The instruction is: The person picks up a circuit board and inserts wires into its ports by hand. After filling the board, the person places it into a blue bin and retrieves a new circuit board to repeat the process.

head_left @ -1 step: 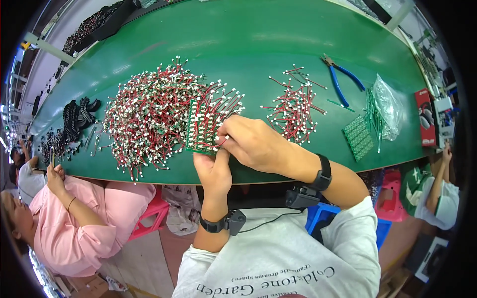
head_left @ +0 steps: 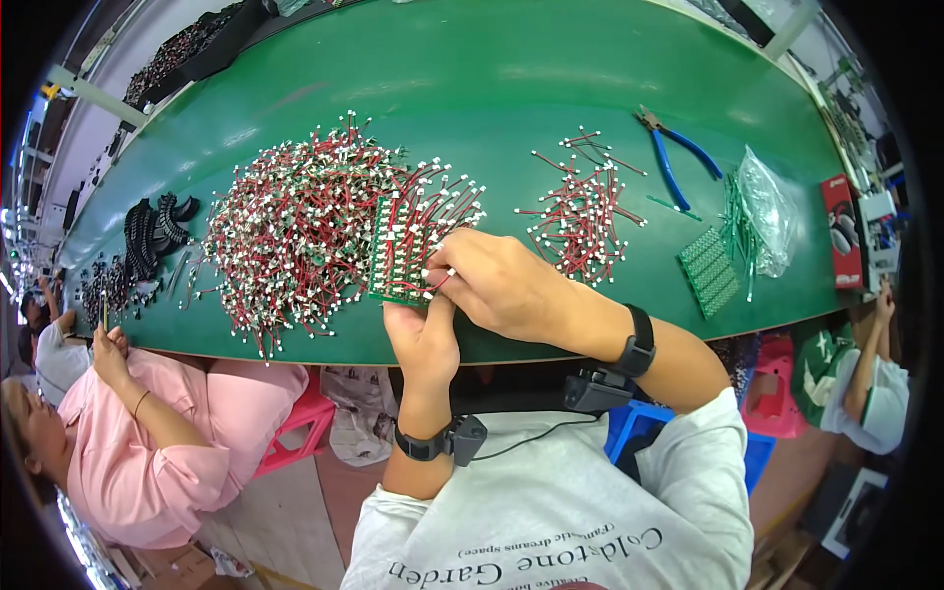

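Observation:
My left hand (head_left: 423, 339) grips the near end of a green circuit board panel (head_left: 379, 251). Rows of white connectors and red-and-black wire leads run over the panel, many with their loose ends fanned to the right. At the panel's near right corner, the thumb and fingers of my right hand (head_left: 506, 285) are pinched together on a short red wire lead (head_left: 440, 282) with a white plug. My right fingertips partly hide that lead. Directly left of the panel spreads a large heap of small boards with red leads and white plugs (head_left: 295, 226).
A smaller pile of red wire leads (head_left: 580, 221) lies to the right. Beyond it are blue-handled cutters (head_left: 678, 152), a bare green panel (head_left: 708, 273), green strips (head_left: 736, 221), a clear plastic bag (head_left: 767, 211) and a red box (head_left: 842, 234). A co-worker in pink (head_left: 177, 442) sits at left.

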Motion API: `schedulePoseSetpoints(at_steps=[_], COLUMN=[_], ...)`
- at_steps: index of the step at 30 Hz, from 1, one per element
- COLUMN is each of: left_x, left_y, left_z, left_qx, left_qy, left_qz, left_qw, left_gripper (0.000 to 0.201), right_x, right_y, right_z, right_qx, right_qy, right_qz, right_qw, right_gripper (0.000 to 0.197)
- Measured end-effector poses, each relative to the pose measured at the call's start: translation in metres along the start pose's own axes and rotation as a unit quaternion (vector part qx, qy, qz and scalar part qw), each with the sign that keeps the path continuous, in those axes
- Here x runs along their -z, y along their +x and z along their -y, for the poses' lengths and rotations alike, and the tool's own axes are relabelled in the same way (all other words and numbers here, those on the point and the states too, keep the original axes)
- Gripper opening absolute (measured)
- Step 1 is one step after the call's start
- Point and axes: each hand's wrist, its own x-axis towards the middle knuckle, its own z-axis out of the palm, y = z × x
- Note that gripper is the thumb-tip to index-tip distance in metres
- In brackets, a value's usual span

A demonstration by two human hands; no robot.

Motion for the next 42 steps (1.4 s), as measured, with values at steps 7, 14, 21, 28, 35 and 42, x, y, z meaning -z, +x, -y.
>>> schedulePoseSetpoints(at_steps=[7, 14, 21, 28, 35, 42], left_x=[0.002, -0.008, -0.009, -0.006, -0.012, -0.01], left_y=[-0.001, -0.002, -0.003, -0.005, -0.002, 0.003], left_z=[0.002, -0.004, -0.004, -0.002, -0.002, -0.009], left_qx=[-0.018, -0.042, -0.079, -0.066, -0.053, 0.0], left_qy=[0.024, 0.077, 0.149, 0.167, 0.139, -0.046], left_qz=[0.037, 0.027, 0.047, 0.031, 0.01, -0.079], left_qw=[0.999, 0.996, 0.985, 0.983, 0.989, 0.996], left_gripper=[0.037, 0.022, 0.024, 0.029, 0.027, 0.048], right_x=[0.0, 0.003, 0.003, 0.005, 0.001, 0.068], right_y=[0.0, 0.001, -0.003, -0.005, -0.005, 0.008], right_z=[0.0, -0.001, -0.002, 0.005, -0.005, -0.044], right_qx=[0.018, 0.026, 0.059, 0.01, 0.026, -0.088], right_qy=[-0.021, -0.037, -0.137, -0.184, -0.169, -0.236], right_qz=[0.014, 0.024, 0.052, 0.053, 0.016, -0.118], right_qw=[1.0, 0.999, 0.987, 0.981, 0.985, 0.961], right_gripper=[0.016, 0.017, 0.014, 0.017, 0.022, 0.011])
